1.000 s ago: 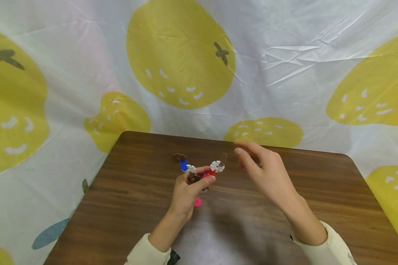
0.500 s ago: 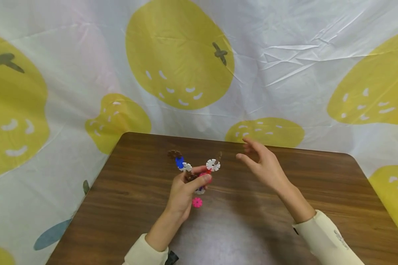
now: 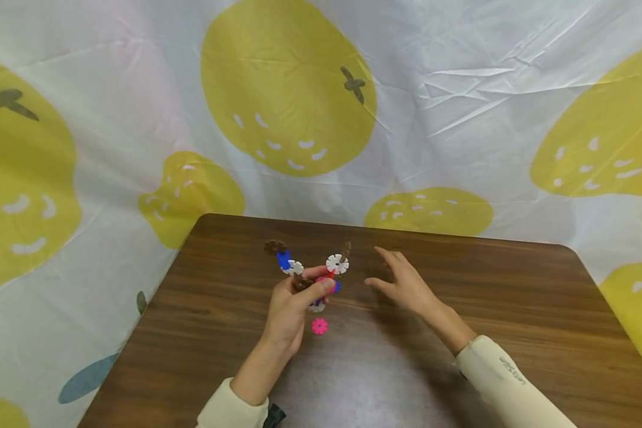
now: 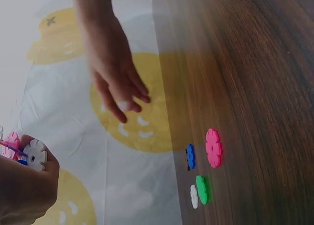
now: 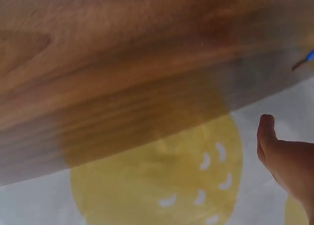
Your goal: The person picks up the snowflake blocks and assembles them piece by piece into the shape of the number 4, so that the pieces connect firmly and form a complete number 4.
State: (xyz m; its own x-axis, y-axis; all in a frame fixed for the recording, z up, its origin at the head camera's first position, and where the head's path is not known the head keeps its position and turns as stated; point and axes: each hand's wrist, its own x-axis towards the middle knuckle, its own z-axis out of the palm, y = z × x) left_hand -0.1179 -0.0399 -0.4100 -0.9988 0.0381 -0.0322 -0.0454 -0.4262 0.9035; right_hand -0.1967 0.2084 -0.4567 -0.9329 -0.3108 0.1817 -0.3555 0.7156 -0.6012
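My left hand [image 3: 289, 315] grips a branching model of interlocking snowflake discs between thumb and fingers. Two arms stick up from it: one has a white snowflake disc [image 3: 337, 264] with a brown disc above. The other carries a blue disc [image 3: 283, 260] tipped by a brown disc [image 3: 274, 246]. The model's middle is partly hidden behind my thumb. To the right of it, my right hand [image 3: 403, 285] hovers over the table, thumb and fingers apart, holding nothing. In the left wrist view, the left hand [image 4: 29, 190] shows at the edge with a white disc [image 4: 35, 155].
On the brown wooden table [image 3: 192, 333], a loose pink disc [image 3: 319, 326] lies below the left hand. The left wrist view also has a green disc [image 4: 202, 189], a white disc [image 4: 194, 196] and a blue disc [image 4: 190, 156]. A fruit-print curtain [image 3: 438, 131] hangs behind the table.
My left hand and the model have shifted slightly left. The right hand has first drawn back with fingers spreading, then come lower and left, closer to the model. The pink disc stays put.
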